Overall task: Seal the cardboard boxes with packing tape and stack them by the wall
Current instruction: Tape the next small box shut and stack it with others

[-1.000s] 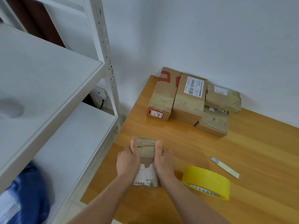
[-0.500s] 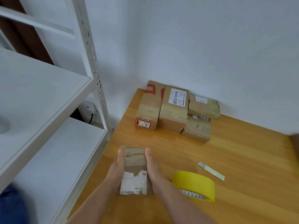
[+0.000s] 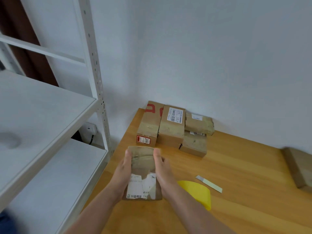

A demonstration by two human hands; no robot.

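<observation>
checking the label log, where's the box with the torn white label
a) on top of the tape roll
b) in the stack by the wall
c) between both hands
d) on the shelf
c: the box with the torn label is held between the left hand and the right hand, just short of the stack.

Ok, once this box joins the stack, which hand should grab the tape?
Right. The tape lies just right of the right hand, while the left hand grips the other side of the box and would probably have to cross over.
</observation>
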